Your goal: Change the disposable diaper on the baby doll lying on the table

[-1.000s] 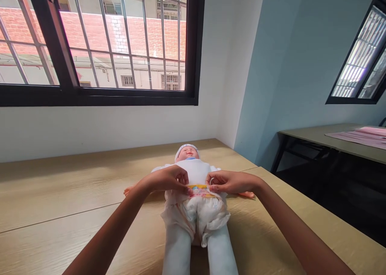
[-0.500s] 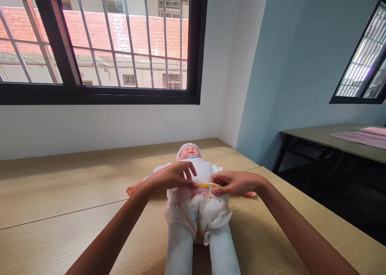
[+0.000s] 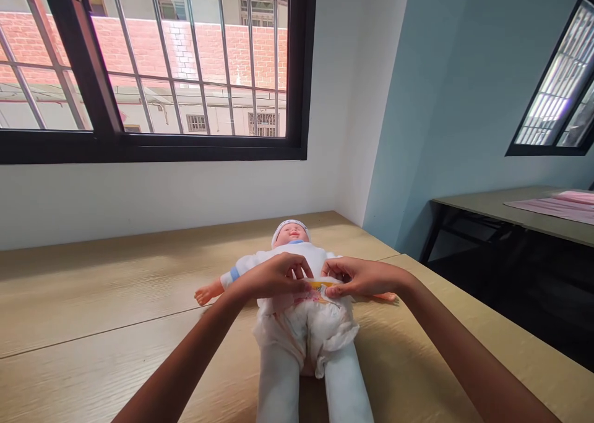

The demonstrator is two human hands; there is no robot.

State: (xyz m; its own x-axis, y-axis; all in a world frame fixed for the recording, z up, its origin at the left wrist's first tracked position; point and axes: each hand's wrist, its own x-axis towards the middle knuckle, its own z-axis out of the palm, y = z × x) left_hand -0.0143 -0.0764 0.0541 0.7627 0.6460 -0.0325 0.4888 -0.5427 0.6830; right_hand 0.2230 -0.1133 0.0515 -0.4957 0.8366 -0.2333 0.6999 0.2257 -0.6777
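A baby doll [image 3: 301, 253] lies on its back on the wooden table, head away from me, in a white top and cap. Around its hips is a white diaper [image 3: 325, 321] with a yellow and pink printed front band. My left hand [image 3: 281, 276] is closed at the left part of the diaper's waistband, thumb and fingertips pinching the edge. On the other side, my right hand [image 3: 364, 276] grips the same waistband between thumb and curled fingers. The doll's pale legs stretch toward me, and my hands partly cover its waist.
The wooden table [image 3: 116, 311] runs along the white wall under a black-framed barred window [image 3: 199, 149]. To the right, beyond the table's edge, stands a second table [image 3: 482, 205] with pink cloth [image 3: 557, 208] on it.
My left hand's fingers have come down onto the waistband and moved slightly right, closer to my right hand. More of the doll's blue-cuffed left-side sleeve shows.
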